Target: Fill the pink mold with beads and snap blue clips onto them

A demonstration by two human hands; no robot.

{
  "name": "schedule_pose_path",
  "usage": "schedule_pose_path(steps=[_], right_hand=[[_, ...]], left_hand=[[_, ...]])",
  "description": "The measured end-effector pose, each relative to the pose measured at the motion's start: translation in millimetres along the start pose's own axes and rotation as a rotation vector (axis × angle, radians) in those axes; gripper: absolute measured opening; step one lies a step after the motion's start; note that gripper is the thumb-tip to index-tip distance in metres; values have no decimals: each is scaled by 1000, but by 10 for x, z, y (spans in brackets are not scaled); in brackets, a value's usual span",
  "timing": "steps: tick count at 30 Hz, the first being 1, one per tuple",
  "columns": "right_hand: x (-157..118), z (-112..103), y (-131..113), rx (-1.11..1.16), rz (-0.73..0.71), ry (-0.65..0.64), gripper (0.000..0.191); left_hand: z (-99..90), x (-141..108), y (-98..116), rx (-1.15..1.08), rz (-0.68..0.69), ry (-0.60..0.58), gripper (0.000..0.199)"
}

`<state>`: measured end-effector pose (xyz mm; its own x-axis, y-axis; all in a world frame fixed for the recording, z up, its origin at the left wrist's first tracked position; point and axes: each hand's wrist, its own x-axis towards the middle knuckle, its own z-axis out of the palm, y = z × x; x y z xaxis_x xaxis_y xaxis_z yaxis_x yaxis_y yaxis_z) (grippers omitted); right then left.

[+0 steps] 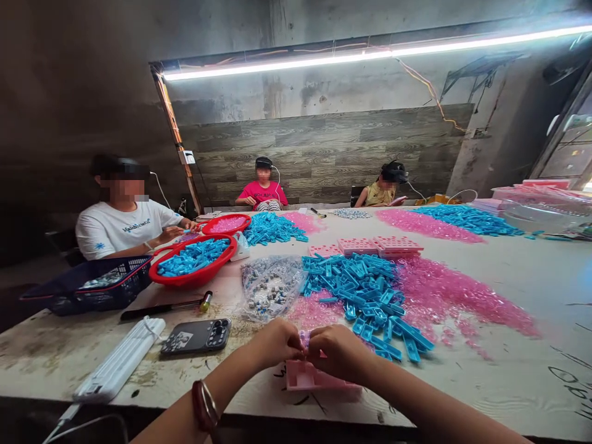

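My left hand [279, 343] and my right hand [340, 350] meet close together over a pink plastic tray block [300, 377] near the table's front edge. Fingers of both hands are pinched, and whatever they hold is too small or hidden to make out. Just beyond them lies a heap of blue plastic pieces [370, 290]. Small clear pink pieces [456, 299] spread out to its right, with more right behind my hands. A clear plastic bag of small metallic parts [272, 287] rests past my left hand.
To the left lie a phone [197, 337], a white power strip [121, 357] and a hammer [169, 306]. A red basket of blue pieces [157, 280] and a dark blue basket [87, 302] stand farther left. Pink perforated blocks [361, 246] sit behind the heap. Three people sit around the table.
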<state>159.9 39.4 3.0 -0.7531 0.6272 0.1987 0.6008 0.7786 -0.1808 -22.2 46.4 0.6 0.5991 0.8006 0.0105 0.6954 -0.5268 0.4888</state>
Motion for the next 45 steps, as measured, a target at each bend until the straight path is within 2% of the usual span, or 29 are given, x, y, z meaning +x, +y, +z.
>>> schedule_pose_path(steps=[5,9,14,21,34,40,45], right_hand=[[37,6,-9,-86,66,-39,20],[57,55,18,-145,114,-51,21],[54,16,22,-141,133,-73,20],[30,-1,56,-36,194,-86,19],[-47,-126,-22,-17,279,-144,21],[-54,-181,-67,-35,216,-124,23],[-146,-229,-3,-24,97,-102,29]], left_hand=[[-20,-2,-26,-8,81,1,4],[6,-5,-37,-13,90,4,5],[32,-3,-64,-34,103,9,7],[32,-7,-64,-44,103,6,8],[22,-73,36,76,11,41,14],[-111,-80,101,13,51,121,18],[-92,-60,82,-7,16,100,28]])
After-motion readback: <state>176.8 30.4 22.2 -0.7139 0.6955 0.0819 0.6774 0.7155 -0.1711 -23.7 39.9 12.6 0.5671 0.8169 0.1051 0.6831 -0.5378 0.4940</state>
